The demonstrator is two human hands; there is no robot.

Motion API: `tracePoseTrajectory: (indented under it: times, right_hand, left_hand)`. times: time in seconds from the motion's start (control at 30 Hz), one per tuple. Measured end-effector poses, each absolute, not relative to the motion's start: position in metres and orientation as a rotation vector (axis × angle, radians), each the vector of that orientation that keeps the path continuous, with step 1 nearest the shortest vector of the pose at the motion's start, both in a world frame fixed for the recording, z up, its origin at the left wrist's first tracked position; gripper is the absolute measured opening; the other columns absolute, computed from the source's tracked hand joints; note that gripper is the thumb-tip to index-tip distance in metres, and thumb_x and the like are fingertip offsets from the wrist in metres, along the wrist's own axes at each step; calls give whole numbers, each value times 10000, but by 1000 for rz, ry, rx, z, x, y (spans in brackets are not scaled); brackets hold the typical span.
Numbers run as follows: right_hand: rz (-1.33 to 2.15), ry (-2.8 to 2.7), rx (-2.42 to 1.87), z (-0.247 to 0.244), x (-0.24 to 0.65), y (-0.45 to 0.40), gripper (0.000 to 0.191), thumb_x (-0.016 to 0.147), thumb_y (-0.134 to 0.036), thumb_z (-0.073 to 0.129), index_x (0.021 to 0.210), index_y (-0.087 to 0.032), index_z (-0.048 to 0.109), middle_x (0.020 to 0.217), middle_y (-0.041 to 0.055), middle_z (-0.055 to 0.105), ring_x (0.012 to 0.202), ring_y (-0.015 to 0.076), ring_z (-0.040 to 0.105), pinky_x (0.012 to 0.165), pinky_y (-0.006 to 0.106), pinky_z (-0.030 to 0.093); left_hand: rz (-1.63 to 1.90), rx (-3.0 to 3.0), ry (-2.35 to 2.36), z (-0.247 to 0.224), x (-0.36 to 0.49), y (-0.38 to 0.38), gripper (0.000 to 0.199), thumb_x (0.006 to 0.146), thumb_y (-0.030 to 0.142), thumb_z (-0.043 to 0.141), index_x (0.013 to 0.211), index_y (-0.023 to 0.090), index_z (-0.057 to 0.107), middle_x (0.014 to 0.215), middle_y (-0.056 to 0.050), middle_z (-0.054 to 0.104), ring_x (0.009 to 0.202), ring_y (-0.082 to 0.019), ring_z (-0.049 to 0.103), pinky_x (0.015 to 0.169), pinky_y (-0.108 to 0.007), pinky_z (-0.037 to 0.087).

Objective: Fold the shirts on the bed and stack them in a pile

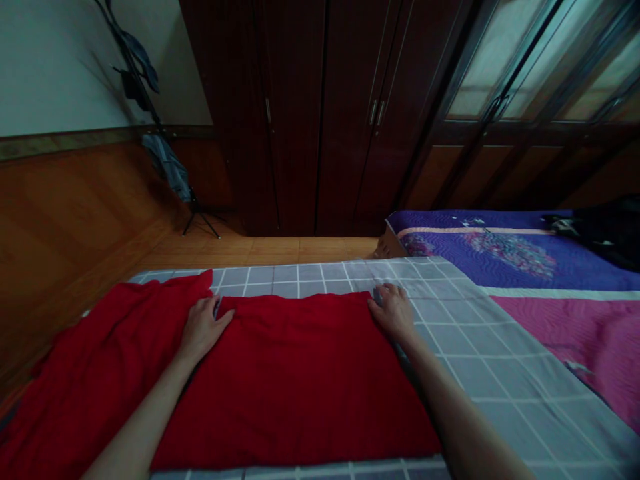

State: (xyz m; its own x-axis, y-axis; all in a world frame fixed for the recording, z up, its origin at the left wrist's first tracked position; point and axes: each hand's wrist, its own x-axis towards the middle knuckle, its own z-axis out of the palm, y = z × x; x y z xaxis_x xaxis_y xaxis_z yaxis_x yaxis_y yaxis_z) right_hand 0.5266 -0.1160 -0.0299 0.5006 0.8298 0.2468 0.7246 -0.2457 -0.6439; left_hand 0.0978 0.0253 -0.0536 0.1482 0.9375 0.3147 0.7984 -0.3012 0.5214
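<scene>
A red cloth [300, 380] lies spread nearly flat as a rough rectangle on a grey checked sheet. My left hand [200, 330] rests at its far left corner, thumb stretched out over the cloth and apart from the fingers. At the far right corner is my right hand [394, 312], its thumb touching the cloth's edge and its fingers lying on the sheet. Left of the flat cloth, a second, crumpled red cloth [110, 353] spreads out, partly under my left hand and forearm.
The grey checked sheet [465, 347] extends to the right. Beyond it are a purple and pink bed cover [450, 247] and a dark garment [600, 230]. A dark wooden wardrobe [295, 133] stands behind, with a coat stand [165, 160] at the back left.
</scene>
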Motion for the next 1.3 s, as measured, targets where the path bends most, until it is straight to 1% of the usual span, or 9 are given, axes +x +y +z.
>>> tracePoseTrajectory:
  times: [0.1,0.2,0.33,0.47,0.6,0.7,0.9,1.1,1.3]
  right_hand:
    - [124,-1329,-2064,-33,522,-117,251,714,-285,607,923,-160,667,1216,153,556,1205,345,392,1018,499,270]
    - [127,-1358,-2080,-33,516,-113,167,723,-279,598,841,-175,657,1149,117,600,1133,287,472,983,419,339]
    - [182,-1296,-2114,-28,515,-111,225,831,-320,474,908,-172,626,911,65,668,848,195,607,767,297,457]
    - [183,-1188,-2222,-24,518,-117,265,859,-318,438,993,-167,609,795,59,664,724,198,620,640,285,439]
    - [185,-1162,-2315,-22,517,-120,288,852,-356,473,1012,-175,630,766,80,655,749,242,625,627,306,411]
    - [247,-1221,-2307,-19,517,-120,361,823,-409,530,1082,-176,627,789,68,663,755,232,628,623,288,411]
    - [298,-1205,-2338,-18,523,-120,327,803,-256,506,1084,-177,655,728,46,657,674,201,622,567,264,395]
    - [260,-1264,-2318,-21,523,-120,403,812,-341,523,1172,-185,616,781,45,674,730,209,634,631,281,427]
    - [175,-1263,-2376,-25,519,-119,400,838,-341,467,1180,-196,616,835,95,673,803,266,638,684,346,431]
  left_hand:
    - [751,2360,1726,-52,102,24,439,723,514,492,901,138,630,983,-153,626,986,-316,553,928,-447,414]
    - [748,2218,1661,-43,108,21,347,723,511,497,794,183,588,844,-81,644,828,-256,594,812,-371,471]
    - [910,1865,1567,-33,110,17,452,726,582,497,907,173,555,842,-48,656,771,-226,620,709,-316,497]
    - [1035,1794,1642,-37,105,20,467,674,573,545,919,175,552,873,-65,665,816,-246,627,758,-344,499]
    - [997,1839,1737,-43,107,22,442,644,562,538,871,183,555,885,-95,670,845,-270,634,782,-369,496]
    - [937,1849,1677,-40,110,20,455,656,577,532,876,180,572,875,-92,681,840,-264,645,769,-350,503]
    - [919,1843,1650,-36,106,20,442,671,588,494,816,176,560,805,-76,676,768,-249,643,725,-331,501]
    - [794,1875,1605,-40,101,19,572,663,527,607,1089,150,549,1084,-130,654,978,-283,631,834,-368,491]
    - [828,1834,1592,-40,100,19,477,719,470,555,1073,150,563,1080,-129,655,975,-278,635,875,-394,471]
